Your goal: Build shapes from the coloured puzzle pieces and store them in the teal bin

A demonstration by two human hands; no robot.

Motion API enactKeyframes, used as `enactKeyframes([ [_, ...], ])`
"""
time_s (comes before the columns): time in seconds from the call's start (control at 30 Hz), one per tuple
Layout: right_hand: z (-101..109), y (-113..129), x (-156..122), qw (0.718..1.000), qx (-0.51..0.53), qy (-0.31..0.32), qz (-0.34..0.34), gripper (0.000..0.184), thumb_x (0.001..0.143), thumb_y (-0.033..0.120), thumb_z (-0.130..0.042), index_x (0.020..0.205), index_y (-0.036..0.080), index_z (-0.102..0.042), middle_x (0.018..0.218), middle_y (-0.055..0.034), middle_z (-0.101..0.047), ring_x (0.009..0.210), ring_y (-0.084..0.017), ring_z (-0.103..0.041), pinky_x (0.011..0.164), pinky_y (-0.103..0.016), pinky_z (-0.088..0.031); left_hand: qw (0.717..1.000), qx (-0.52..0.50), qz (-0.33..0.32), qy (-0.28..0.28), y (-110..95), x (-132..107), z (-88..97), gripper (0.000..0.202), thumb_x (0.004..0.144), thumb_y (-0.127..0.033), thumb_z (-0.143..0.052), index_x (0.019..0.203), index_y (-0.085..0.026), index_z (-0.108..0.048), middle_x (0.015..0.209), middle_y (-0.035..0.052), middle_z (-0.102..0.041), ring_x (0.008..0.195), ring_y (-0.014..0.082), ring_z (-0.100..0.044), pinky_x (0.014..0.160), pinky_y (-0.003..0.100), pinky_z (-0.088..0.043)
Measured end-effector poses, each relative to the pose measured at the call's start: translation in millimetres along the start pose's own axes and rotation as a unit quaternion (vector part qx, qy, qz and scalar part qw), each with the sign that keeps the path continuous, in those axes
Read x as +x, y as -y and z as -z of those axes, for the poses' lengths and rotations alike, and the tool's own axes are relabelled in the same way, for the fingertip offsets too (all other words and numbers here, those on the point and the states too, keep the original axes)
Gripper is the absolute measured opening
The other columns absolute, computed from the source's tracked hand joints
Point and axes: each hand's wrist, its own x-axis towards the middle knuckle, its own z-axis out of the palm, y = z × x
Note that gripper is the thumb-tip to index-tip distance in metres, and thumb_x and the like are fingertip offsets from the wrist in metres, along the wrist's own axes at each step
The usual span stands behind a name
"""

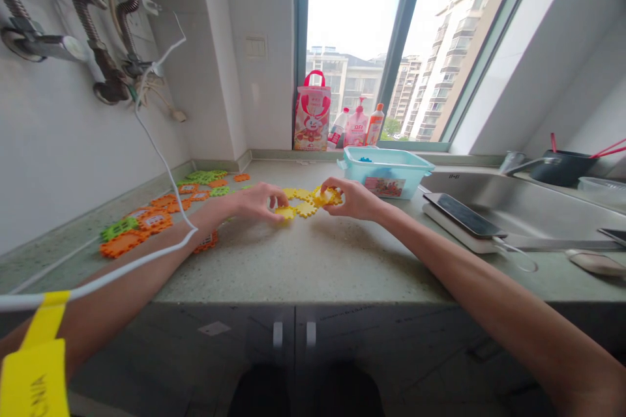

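Several yellow toothed plastic pieces [306, 210] lie close together on the counter between my hands. With curled fingers, my left hand [263, 202] grips the edge of a yellow piece [286, 213] at the left of this group. My right hand [349, 197] pinches another yellow piece [327, 196] at the right, raised slightly at the group's edge. Whether the pieces are joined I cannot tell. Left of my left hand, orange toothed pieces [155, 220] and green ones [205, 176] are spread in a loose patch, partly hidden behind my left forearm.
A light blue plastic tub [405, 166] stands behind my right hand. Right of it are a phone [464, 214] on a white box and a steel sink [528, 208]. A white cable [166, 163] hangs across my left forearm. Bottles [357, 126] and a pink bag [313, 117] line the windowsill.
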Motion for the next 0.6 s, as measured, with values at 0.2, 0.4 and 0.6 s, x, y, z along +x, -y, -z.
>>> enactKeyframes([
  [0.2,7,-3,3,0.998,-0.031,-0.048,-0.004,0.031,0.082,0.031,-0.078,0.110,0.024,-0.067,0.104,-0.0043,-0.074,0.085,-0.020,-0.065,0.081,-0.032,-0.048,0.987,0.012,0.023,-0.156,-16,13,-20.7,0.056,0.079,-0.065,-0.076,0.111,-0.020,-0.077,0.106,0.0067,-0.077,0.079,0.0193,-0.065,0.073,0.031,-0.049],
  [0.4,12,-3,3,0.997,-0.049,-0.059,0.005,0.030,0.083,0.030,-0.079,0.109,0.024,-0.067,0.103,-0.0041,-0.075,0.084,-0.020,-0.065,0.081,-0.032,-0.048,0.983,0.092,0.083,-0.136,-30,22,-39.9,0.064,0.080,-0.080,-0.069,0.106,-0.023,-0.081,0.101,0.0069,-0.078,0.083,0.0242,-0.068,0.070,0.033,-0.045],
  [0.6,5,4,3,0.998,-0.001,-0.054,0.017,0.031,0.082,0.030,-0.079,0.110,0.024,-0.067,0.105,-0.0044,-0.075,0.088,-0.021,-0.067,0.083,-0.033,-0.051,0.992,0.071,0.045,-0.096,-37,25,-42.5,0.046,0.082,-0.061,-0.073,0.110,-0.026,-0.082,0.100,0.0031,-0.077,0.081,0.0209,-0.066,0.072,0.031,-0.044],
])
